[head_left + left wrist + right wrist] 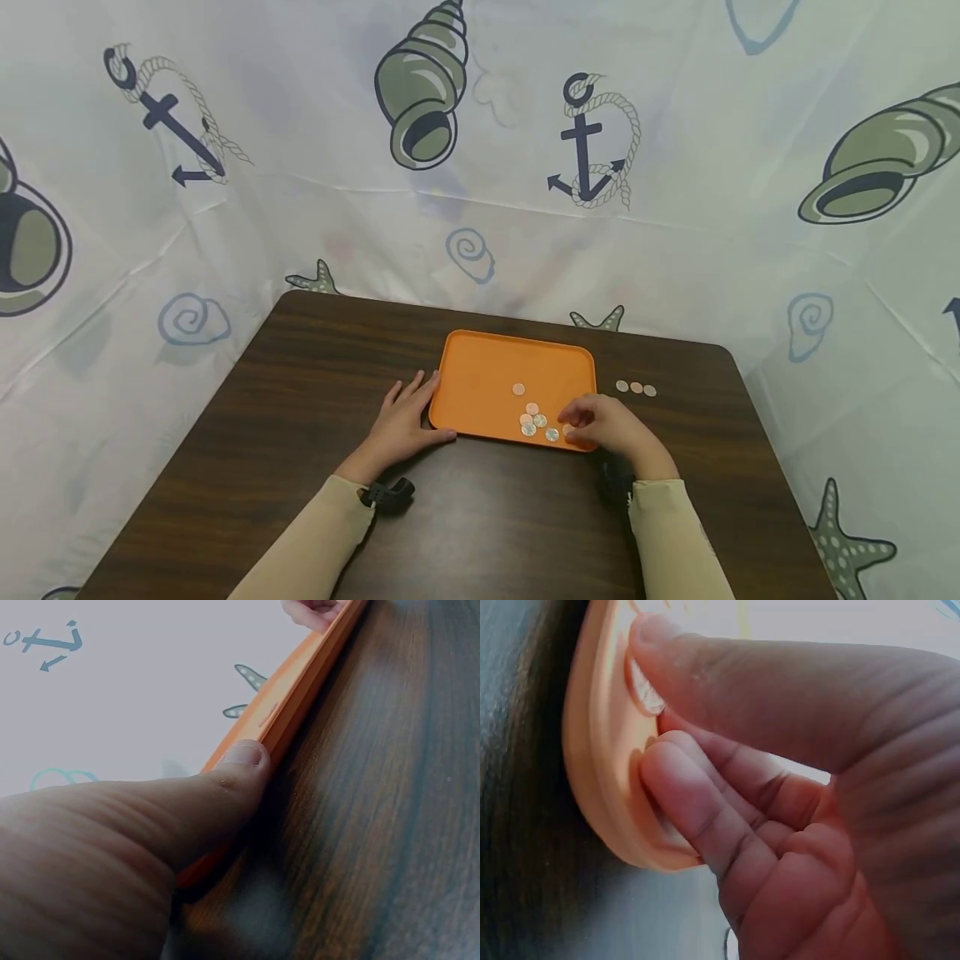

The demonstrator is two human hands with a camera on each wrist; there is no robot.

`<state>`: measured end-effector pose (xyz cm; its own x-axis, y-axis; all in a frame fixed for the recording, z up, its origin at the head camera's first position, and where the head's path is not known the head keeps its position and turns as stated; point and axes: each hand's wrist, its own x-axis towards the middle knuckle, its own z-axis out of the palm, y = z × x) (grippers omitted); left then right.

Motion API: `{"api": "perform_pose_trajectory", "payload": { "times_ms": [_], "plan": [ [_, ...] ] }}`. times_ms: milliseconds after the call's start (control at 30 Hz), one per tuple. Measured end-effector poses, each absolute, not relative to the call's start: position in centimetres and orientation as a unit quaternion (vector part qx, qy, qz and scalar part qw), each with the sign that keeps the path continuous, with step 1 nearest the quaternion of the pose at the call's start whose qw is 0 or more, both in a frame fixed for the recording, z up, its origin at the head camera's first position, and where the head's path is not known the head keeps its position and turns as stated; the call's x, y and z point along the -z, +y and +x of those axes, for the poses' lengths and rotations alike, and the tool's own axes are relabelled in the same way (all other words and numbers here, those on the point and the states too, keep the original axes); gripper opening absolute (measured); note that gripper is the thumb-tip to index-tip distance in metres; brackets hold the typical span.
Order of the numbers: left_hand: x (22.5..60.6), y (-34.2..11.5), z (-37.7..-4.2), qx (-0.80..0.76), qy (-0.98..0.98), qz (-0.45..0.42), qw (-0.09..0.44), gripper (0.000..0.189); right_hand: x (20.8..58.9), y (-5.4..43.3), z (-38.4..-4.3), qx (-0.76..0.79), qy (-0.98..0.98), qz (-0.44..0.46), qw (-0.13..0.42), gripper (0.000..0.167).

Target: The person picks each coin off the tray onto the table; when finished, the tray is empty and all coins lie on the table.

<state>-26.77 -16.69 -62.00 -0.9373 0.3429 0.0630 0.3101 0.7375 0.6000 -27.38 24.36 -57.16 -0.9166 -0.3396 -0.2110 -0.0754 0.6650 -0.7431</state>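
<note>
An orange tray (pixel 480 375) lies on the table with several coins (pixel 528 429) in its front right part. My left hand (pixel 401 425) rests at the tray's left end, fingers spread and fairly straight. Its thumb (pixel 240 761) presses against the front rim in the left wrist view. Over the tray's front right corner, my right hand (pixel 611 429) has its fingers bent and the thumb and index finger around a copper-coloured coin (pixel 567 430). From the right wrist, the thumb partly covers a coin (pixel 645 690) close to the tray surface; the index fingertip is hidden.
Three coins (pixel 636 387) lie in a short row on the dark wooden table (pixel 480 525), right of the tray. A white cloth (pixel 330 125) printed with shells and anchors hangs behind and beside the table.
</note>
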Motion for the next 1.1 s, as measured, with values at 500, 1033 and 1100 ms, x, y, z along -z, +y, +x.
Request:
{"api": "perform_pose_trajectory", "payload": {
  "times_ms": [500,1033,1100],
  "plan": [
    [62.0,-16.9,-26.7,-0.319,0.932,0.172,0.022,0.116,57.9,23.3,-28.0,0.379,0.904,-0.116,0.161,0.014],
    [62.3,-17.0,-26.8,-0.312,0.933,0.177,0.024,0.117,58.3,24.9,-26.9,0.46,0.876,-0.099,0.106,0.008],
    [62.3,-16.9,-26.9,-0.311,0.933,0.178,0.022,0.116,58.2,25.7,-26.7,0.489,0.864,-0.086,0.079,0.01]
  ]
}}
